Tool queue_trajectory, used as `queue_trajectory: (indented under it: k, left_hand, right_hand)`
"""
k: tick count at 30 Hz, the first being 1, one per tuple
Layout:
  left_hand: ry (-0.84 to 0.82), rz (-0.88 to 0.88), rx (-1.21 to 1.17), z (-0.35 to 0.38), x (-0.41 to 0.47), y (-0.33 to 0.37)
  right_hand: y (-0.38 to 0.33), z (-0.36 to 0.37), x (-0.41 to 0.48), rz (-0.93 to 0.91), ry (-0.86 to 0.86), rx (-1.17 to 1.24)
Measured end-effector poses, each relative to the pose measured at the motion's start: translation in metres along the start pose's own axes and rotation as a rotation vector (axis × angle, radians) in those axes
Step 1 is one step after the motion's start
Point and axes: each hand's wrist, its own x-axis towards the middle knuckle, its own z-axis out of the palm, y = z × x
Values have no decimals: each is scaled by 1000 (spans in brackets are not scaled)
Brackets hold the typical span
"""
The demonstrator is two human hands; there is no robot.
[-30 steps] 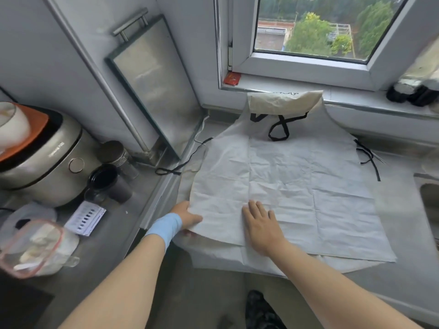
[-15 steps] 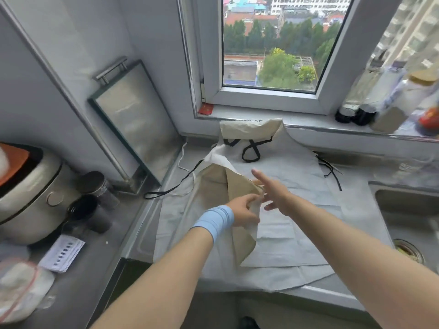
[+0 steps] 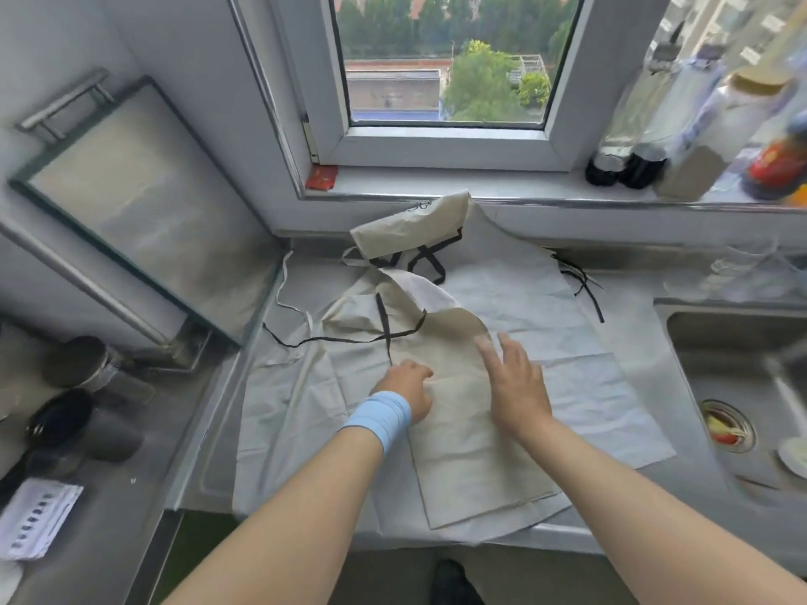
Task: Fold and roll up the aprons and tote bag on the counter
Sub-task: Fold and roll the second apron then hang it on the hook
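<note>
Where the counter (image 3: 205, 451) runs under the windowsill (image 3: 436, 185), a white top apron (image 3: 589, 386) is spread flat. Its left part is turned over to the right, so that a beige flap (image 3: 471, 465) is laid across the middle. The left hand (image 3: 408, 393), marked by a blue wristband (image 3: 380, 419), is set at the flap's left edge with its fingers curled down against the cloth — whether any cloth is pinched between them cannot be told. The right hand (image 3: 515, 386) is placed just beside it on the flap, palm down, fingers straight and spread apart; their tips are blurred. A lower apron (image 3: 284, 408) is seen beneath, showing at the left and along the counter's near edge. The tote bag (image 3: 410, 224) is propped at the back against the wall below the windowsill. Black ties (image 3: 345, 340) are trailed across the cloth to the left. A sink (image 3: 720, 342) is set to the right — bottles (image 3: 681, 137) are lined up on the windowsill above it.
</note>
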Motion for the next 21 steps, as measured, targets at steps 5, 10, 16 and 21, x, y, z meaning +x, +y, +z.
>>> queue_trajectory:
  k: [5, 10, 16, 21]
  left_hand:
    - [-190, 10, 221, 15, 14, -6]
    - [-189, 40, 297, -12, 19, -28]
    - [107, -8, -110, -43, 29, -38]
    - [213, -73, -195, -48, 39, -61]
  right_hand:
    - [-1, 16, 8, -73, -363, 40]
    - [-17, 6, 18, -141, -94, -99]
    - [-54, -18, 56, -316, 91, -136]
    - [-107, -11, 95, -384, -106, -135]
